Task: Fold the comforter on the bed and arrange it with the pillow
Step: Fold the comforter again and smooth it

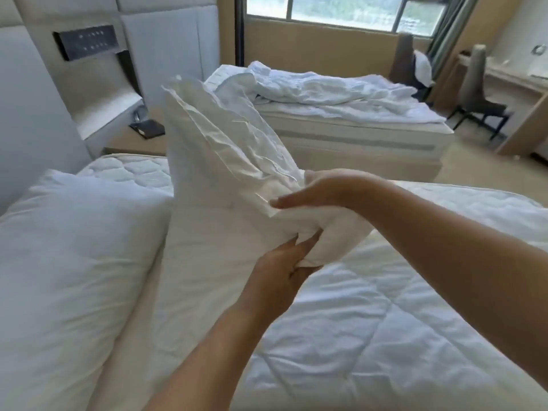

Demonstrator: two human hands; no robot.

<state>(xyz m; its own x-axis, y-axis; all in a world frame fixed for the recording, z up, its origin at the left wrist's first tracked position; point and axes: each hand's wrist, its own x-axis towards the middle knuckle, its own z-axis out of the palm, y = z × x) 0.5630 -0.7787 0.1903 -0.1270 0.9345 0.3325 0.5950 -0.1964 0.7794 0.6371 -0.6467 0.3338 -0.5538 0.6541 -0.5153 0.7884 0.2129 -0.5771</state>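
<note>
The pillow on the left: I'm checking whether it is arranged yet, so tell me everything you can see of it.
The pillow is white and plump, its smooth cotton-looking cover marked by soft creases. It lies flat at the left, with bare quilted mattress showing beyond its far end, toward the grey headboard. Its right edge is met by the raised white fabric that the left hand and right hand hold; neither hand touches the pillow.

Left hand (pixel 277 275), right hand (pixel 317 189) — curled fingers (pixel 286 203).
</note>
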